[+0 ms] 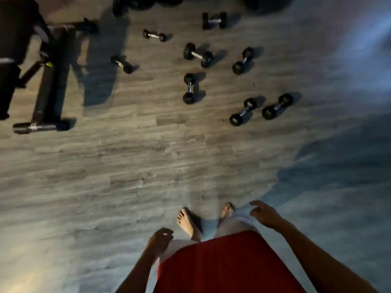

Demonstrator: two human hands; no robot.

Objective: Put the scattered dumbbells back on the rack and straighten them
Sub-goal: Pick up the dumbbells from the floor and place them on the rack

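Several black hex dumbbells with chrome handles lie scattered on the wood-look floor ahead of me. The nearest pair, one dumbbell point(242, 111) and another point(277, 106), lies at right. A third dumbbell point(190, 88) lies upright in the middle, with more beyond it, such as a bigger one point(198, 55) and a thick one point(214, 20) far back. My left hand point(159, 240) hangs loosely curled by my hip, holding nothing. My right hand point(265, 214) is out to the side with fingers apart, empty. The rack shows only as dark shapes point(148, 2) at the top edge.
A black weight bench point(49, 81) with its floor bar point(40, 126) stands at the left. My feet in sandals point(189, 222) are on the floor at the bottom. Bare floor lies between me and the dumbbells. The right side is dim and blurred.
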